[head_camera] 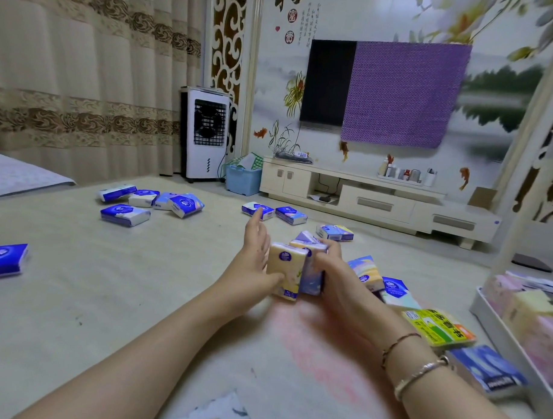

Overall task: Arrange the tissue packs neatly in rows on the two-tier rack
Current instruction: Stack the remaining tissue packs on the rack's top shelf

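While the straight-fingered left hand [257, 261] steadies them, the right hand's [332, 274] grip clasps two upright tissue packs [293, 269], labels unreadable.

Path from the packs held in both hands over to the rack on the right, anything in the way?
Yes. Between the held packs and the rack, loose packs lie on the floor: a pastel one, a green-yellow one and a blue one by the rack's rim.

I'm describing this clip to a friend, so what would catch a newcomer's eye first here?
First, the two hands at centre: the left hand presses a yellow tissue pack upright against a purple tissue pack gripped by the right hand. Next, blue tissue packs lie scattered over the floor beyond. On the far wall, a purple cloth half covers the television.
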### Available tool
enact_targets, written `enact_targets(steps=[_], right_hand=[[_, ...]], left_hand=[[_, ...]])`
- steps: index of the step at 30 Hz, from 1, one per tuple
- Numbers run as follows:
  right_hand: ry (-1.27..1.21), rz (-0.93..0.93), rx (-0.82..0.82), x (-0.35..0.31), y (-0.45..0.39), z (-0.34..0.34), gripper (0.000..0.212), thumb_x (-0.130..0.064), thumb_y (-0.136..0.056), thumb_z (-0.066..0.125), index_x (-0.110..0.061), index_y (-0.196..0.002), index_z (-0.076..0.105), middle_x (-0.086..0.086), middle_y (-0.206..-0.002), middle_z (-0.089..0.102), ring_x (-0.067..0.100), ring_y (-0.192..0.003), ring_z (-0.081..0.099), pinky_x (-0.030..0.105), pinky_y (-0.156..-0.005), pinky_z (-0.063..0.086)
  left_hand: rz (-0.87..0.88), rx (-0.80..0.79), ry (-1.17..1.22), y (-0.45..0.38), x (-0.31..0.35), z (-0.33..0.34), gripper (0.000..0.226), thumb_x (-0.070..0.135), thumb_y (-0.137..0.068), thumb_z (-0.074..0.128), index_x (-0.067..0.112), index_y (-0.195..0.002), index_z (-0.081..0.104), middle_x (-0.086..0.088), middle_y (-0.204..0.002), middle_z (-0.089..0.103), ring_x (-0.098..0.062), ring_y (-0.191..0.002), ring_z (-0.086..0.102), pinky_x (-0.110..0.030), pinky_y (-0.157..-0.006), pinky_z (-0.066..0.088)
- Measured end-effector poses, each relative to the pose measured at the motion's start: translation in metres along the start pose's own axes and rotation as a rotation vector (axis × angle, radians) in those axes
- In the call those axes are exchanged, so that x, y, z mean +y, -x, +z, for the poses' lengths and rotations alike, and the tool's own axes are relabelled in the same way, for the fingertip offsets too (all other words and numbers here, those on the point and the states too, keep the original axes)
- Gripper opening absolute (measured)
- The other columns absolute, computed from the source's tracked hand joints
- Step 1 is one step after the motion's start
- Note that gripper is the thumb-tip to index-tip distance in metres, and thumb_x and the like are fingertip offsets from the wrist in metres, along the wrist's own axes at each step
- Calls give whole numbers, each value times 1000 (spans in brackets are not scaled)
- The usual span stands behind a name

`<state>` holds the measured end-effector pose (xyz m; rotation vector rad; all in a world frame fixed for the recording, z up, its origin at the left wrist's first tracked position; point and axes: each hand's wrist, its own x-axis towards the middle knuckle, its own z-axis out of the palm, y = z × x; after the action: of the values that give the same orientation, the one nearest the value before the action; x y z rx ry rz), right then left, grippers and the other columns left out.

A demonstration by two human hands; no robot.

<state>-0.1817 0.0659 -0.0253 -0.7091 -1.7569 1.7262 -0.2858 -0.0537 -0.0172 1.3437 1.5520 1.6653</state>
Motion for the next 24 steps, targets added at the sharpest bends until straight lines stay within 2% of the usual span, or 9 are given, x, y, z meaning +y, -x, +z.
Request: enact_targets(steps=[2,4,6,9,11,13,16,20,24], right_hand=[[21,-23,-39,-1,4,0,75,-25,-39,56,-27,-113,43,16,-105,63,36,-109,60,54,-97,44],[87,-41,-88,-3,8,1,78,-14,-44,54,-23,-119,37,11,-95,58,30,-89,59,40,-75,48],[147,-54,-138,-7,16,2,72,-11,-53,51,-20,-122,32,7,-88,55,17,-73,53,26,-60,40],[220,-83,-168,-12,29,3,69,-10,-59,51,-21,-124,29,-3,-87,55,-8,-54,55,8,-50,40],[260,-85,-137,-12,30,3,66,-6,-67,57,-21,-125,28,-7,-90,55,-15,-56,55,4,-50,38],[277,-33,-118,-11,27,3,61,-8,-70,61,-20,-122,31,-2,-90,57,-3,-70,58,8,-56,41],[218,35,-108,-21,28,5,73,-17,-51,56,-15,-120,34,13,-106,61,18,-83,54,28,-68,43],[39,-78,-46,-71,49,-6,74,-11,-49,47,-8,-121,37,14,-103,52,23,-89,46,36,-73,32],[19,-229,-96,-126,90,-28,85,-13,-38,52,-1,-121,38,13,-101,49,25,-86,45,32,-65,34]], left_hand=[[-75,-12,32,-1,-4,-4,97,-20,-85,51,27,-151,-2,-2,-159,11,-12,-144,21,-28,-112,30],[-95,-87,-7,-1,-7,-6,74,-15,-88,51,21,-147,26,-4,-147,40,-12,-130,45,-30,-108,38],[-82,-177,-39,0,-6,-4,58,-13,-84,50,28,-126,47,-3,-126,61,-13,-112,60,-32,-99,47],[-93,-212,-60,2,-6,-4,65,-17,-83,48,28,-129,47,8,-117,66,-9,-108,64,-31,-96,50],[-104,-220,-95,4,-5,-5,67,-16,-82,49,25,-135,44,8,-121,65,-9,-111,62,-34,-98,50],[-117,-246,-127,7,-2,-5,69,-16,-83,46,24,-140,41,9,-125,61,-8,-115,60,-33,-101,47],[-109,-301,-182,12,16,-3,69,-14,-85,40,23,-143,34,11,-131,55,-3,-120,54,-26,-106,42],[-3,-303,-246,20,75,6,60,-6,-92,46,25,-142,36,11,-135,51,-2,-125,48,-17,-101,42],[52,-243,-295,33,138,16,59,18,-86,69,26,-139,44,7,-133,57,-4,-120,55,-29,-104,45]])
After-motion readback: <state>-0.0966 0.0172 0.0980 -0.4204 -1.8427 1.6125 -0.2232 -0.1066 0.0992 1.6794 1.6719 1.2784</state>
